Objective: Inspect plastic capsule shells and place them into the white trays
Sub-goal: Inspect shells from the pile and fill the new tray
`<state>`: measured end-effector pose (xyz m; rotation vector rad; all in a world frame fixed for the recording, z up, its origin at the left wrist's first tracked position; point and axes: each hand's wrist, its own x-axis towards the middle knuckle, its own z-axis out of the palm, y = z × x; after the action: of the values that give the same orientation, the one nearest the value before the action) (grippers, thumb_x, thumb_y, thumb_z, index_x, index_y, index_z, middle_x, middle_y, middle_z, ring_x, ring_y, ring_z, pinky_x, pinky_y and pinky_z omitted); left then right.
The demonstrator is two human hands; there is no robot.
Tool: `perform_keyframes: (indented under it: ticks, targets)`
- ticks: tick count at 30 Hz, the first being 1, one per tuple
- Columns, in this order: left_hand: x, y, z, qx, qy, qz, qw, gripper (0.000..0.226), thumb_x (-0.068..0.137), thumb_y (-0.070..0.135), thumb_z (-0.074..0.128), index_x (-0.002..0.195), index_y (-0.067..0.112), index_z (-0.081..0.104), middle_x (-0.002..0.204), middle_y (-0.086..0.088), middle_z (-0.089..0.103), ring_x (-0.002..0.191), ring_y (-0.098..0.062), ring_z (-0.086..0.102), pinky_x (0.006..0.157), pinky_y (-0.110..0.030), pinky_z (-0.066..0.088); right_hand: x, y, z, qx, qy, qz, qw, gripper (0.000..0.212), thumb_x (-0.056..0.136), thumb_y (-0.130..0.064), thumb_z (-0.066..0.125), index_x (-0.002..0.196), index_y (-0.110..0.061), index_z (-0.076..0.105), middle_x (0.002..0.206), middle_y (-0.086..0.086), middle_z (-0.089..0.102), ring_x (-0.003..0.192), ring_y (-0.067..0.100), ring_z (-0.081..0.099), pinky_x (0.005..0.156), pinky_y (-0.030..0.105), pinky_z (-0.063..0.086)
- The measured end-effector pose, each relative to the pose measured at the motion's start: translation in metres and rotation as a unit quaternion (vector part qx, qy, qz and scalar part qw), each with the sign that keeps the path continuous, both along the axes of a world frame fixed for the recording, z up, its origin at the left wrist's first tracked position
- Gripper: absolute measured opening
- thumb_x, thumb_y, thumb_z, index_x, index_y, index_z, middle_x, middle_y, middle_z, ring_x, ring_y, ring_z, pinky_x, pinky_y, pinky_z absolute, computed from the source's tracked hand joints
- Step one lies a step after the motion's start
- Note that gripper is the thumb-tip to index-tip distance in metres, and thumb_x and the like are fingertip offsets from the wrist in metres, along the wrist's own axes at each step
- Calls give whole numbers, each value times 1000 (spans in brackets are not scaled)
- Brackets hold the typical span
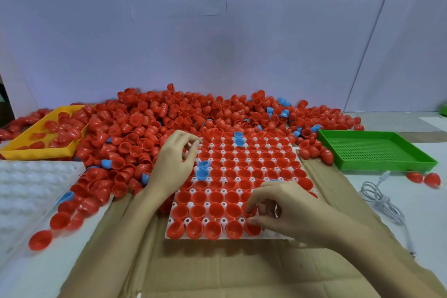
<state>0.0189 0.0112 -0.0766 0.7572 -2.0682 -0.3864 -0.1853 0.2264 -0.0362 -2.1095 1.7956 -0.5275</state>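
The white tray lies on flattened cardboard on the worktop, nearly every pocket filled with red shells and a few blue shells. The right hand hovers over the near right corner, fingers curled, apparently pinching a red shell at its pocket. The left hand rests at the tray's left edge, fingers loosely curled, holding nothing visible. A large heap of loose shells spreads behind, spilling into a yellow tray. A green tray sits right, an empty white tray left.
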Motion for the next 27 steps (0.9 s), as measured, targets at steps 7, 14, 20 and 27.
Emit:
perform_keyframes:
  ticks: [7,14,20,27]
  targets:
    - [-5,1,-12,9,-75,5,997,17,105,22,59,119,17,67,119,9,56,120,-9,48,103,-18,38,3,-5,-2,37,52,-3,998,13,95,-38,73,106,-31,74,91,-18,53,80,1,53,72,11,44]
    - [-7,0,-16,36,-66,27,997,20,106,20,58,122,16,68,122,6,57,122,-11,46,107,-24,36,1,-14,7,61,69,8,996,12,92,-35,75,102,-28,75,87,-11,62,73,2,55,67,12,45]
    - [-6,0,-16,35,-64,29,997,20,105,20,59,123,17,68,122,6,56,121,-8,45,107,-26,39,-13,-18,19,91,-11,38,995,16,90,-38,83,100,-28,76,78,-10,69,69,-1,64,63,15,51]
    - [-4,0,-12,25,-72,25,997,18,106,22,58,121,19,67,120,11,55,120,-7,46,104,-20,39,-36,-39,29,4,-105,5,994,21,99,-44,66,92,-28,76,75,-7,74,60,8,67,56,17,51]
